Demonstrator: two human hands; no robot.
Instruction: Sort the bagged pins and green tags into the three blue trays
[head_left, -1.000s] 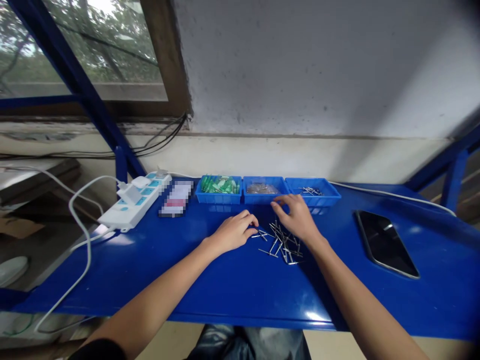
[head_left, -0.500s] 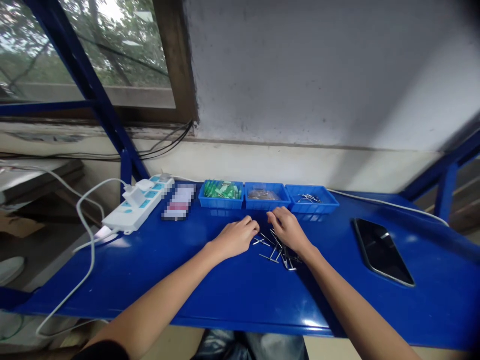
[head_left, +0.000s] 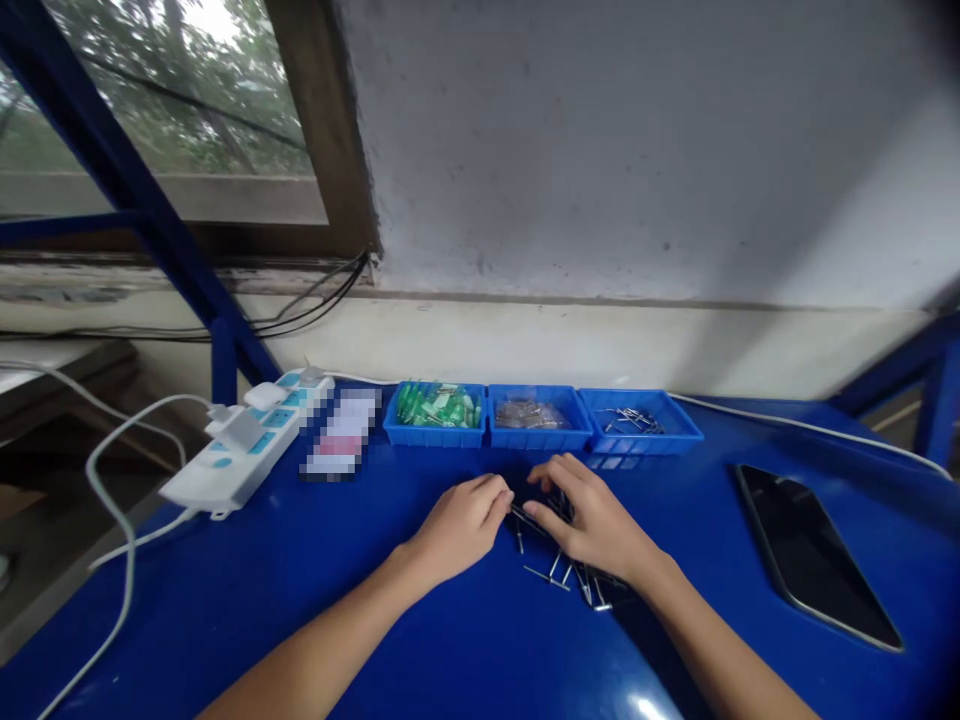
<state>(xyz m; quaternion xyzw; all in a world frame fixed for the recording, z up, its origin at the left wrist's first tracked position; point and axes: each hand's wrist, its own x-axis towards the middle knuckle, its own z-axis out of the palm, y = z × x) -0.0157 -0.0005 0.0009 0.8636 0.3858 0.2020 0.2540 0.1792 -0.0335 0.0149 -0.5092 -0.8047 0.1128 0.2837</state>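
My left hand [head_left: 466, 525] is closed, with thumb and fingertips pinched at the left side of a loose pile of slim silver metal pins [head_left: 559, 575]. A dark, thin pin seems to stick out from that pinch toward my right thumb. Over the pile's upper part is my right hand [head_left: 592, 515], its thumb and forefinger apart, with pins visible below and between them. What lies beneath the right palm is hidden. Behind the hands, a blue bin [head_left: 645, 440] at the right holds more such pins.
Two more blue bins hold green packets [head_left: 439, 405] and brownish bagged pieces [head_left: 531, 413]. A white power strip [head_left: 255, 440] with cables and a blurred-out flat item [head_left: 343, 432] are at the left. A dark phone [head_left: 814, 555] lies at the right of the blue table [head_left: 420, 650].
The view has shifted slightly, so the bins sit lower. My right hand has spread its curled fingers and come down over the pile. My left hand stays pinched.
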